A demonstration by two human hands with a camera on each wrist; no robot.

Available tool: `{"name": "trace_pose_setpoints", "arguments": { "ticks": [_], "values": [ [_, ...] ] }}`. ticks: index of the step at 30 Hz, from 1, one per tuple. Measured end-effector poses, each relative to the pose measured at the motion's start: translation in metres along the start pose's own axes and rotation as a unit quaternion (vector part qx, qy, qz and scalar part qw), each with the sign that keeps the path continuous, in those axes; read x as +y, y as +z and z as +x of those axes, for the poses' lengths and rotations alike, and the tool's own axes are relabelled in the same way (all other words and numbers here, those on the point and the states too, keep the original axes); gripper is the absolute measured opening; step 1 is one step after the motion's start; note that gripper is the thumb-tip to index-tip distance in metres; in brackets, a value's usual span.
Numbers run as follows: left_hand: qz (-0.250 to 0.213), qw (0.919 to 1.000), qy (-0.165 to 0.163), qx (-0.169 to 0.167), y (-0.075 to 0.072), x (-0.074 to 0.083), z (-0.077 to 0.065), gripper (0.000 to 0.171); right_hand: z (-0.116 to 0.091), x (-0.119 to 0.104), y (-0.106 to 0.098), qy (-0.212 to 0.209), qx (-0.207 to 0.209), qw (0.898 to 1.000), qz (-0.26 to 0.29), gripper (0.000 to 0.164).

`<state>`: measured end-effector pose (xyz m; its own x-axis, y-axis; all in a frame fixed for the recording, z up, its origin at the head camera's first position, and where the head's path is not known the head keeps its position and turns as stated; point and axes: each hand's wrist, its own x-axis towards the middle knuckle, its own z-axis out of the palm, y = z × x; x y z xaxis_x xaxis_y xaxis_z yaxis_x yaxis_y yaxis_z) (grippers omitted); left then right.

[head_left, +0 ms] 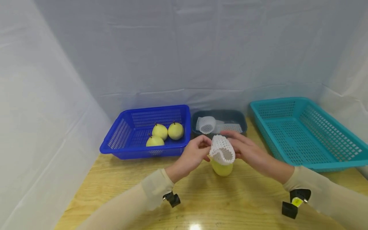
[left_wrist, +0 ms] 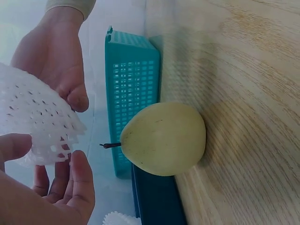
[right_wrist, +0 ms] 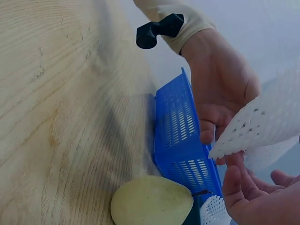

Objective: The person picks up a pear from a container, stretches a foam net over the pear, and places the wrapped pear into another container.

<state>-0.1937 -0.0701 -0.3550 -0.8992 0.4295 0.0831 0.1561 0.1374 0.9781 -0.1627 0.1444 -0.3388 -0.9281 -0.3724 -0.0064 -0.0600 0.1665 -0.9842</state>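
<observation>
A white foam fruit net (head_left: 221, 149) is held up in both hands above a yellow-green pear (head_left: 222, 170). In the left wrist view the pear (left_wrist: 164, 139) stands upright on the table, stem pointing up toward the net (left_wrist: 35, 115), with a gap between them. My left hand (head_left: 195, 153) pinches the net's lower edge between thumb and fingers. From the other side my right hand (head_left: 247, 150) grips it, its fingers partly hidden by the mesh. The right wrist view shows the net (right_wrist: 267, 119) between the two hands, its open rim spread.
At the left, a blue basket (head_left: 115, 147) holds three pears (head_left: 175, 131). Behind the hands, a dark tray (head_left: 242, 118) contains more foam nets (head_left: 207, 124). A teal basket (head_left: 309, 135) stands at the right. White sheeting (head_left: 178, 57) surrounds the wooden table (head_left: 207, 204).
</observation>
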Motion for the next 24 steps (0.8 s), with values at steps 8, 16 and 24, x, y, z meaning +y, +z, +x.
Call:
{"name": "trace_pose_setpoints", "arguments": {
  "ticks": [8,16,24],
  "values": [
    [0.011,0.9999,0.004,0.008,-0.0002,-0.0046,0.0007,0.009,0.0009,-0.0032,0.0028,0.012,-0.003,1.0,0.004,0.053],
    [0.017,0.9998,-0.009,0.008,0.0015,-0.0046,0.0001,0.015,0.0,-0.0005,0.0041,-0.031,0.006,0.999,0.013,0.05],
    [-0.014,0.9969,-0.042,-0.065,-0.0012,-0.0073,-0.0003,0.021,0.0023,-0.0001,0.0003,-0.027,0.046,0.999,0.0,0.044]
  ]
}}
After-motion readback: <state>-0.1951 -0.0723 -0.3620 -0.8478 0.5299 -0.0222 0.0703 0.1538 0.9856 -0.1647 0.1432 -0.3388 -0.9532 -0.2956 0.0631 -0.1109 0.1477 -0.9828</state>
